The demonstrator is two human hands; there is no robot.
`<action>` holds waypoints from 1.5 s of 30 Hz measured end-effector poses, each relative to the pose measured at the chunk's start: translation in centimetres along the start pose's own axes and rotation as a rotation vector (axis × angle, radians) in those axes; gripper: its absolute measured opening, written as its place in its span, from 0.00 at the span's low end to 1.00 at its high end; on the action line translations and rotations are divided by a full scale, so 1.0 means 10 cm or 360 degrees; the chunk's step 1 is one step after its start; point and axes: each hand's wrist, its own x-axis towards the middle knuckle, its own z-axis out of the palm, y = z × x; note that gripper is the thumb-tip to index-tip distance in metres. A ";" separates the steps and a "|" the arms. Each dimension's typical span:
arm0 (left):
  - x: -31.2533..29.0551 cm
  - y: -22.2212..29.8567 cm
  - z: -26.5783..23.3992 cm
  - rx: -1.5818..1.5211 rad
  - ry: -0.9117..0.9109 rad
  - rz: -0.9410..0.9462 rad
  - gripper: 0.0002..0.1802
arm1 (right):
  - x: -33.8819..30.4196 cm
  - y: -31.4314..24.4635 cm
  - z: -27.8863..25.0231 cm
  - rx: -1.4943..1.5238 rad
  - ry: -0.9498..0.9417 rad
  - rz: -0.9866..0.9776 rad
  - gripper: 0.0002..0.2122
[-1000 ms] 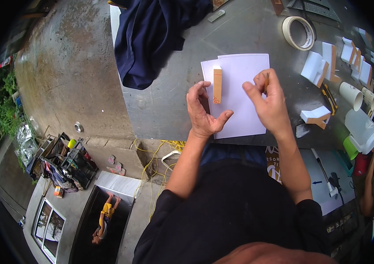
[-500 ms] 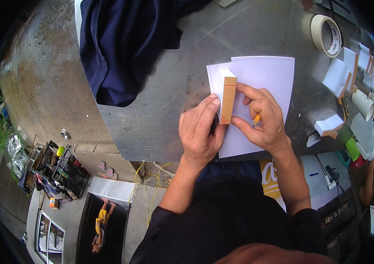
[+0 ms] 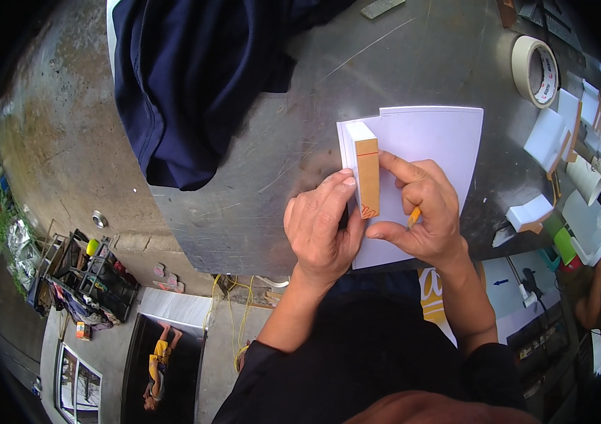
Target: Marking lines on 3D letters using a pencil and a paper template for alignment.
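A narrow block (image 3: 368,177) with white sides and a brown paper-like face stands on white sheets (image 3: 442,141). The brown face carries a red line near its far end and a red scribble at its near end. Along the block's left side my left hand (image 3: 319,226) is closed, fingers pressed together against it, with the thumb by its near end. My right hand (image 3: 429,212) keeps a yellow pencil (image 3: 414,216) tucked in its curled fingers. Its index fingertip touches the block's right side near the far end, while the thumb is stretched out, apart from the block.
Dark blue cloth (image 3: 180,92) lies at the metal table's (image 3: 300,141) far left. A masking tape roll (image 3: 534,71) and several white pieces with brown edges (image 3: 530,213) are at the right. A person (image 3: 159,364) is in a doorway at lower left.
My right thumb has come away from the block's near end, and its index finger remains at the block. The whole scene has shifted slightly downward in the view. My left hand stays against the block.
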 end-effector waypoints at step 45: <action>0.00 0.03 0.03 0.0051 0.0026 -0.0005 0.23 | 0.06 -0.09 -0.05 0.0052 -0.0020 0.0246 0.24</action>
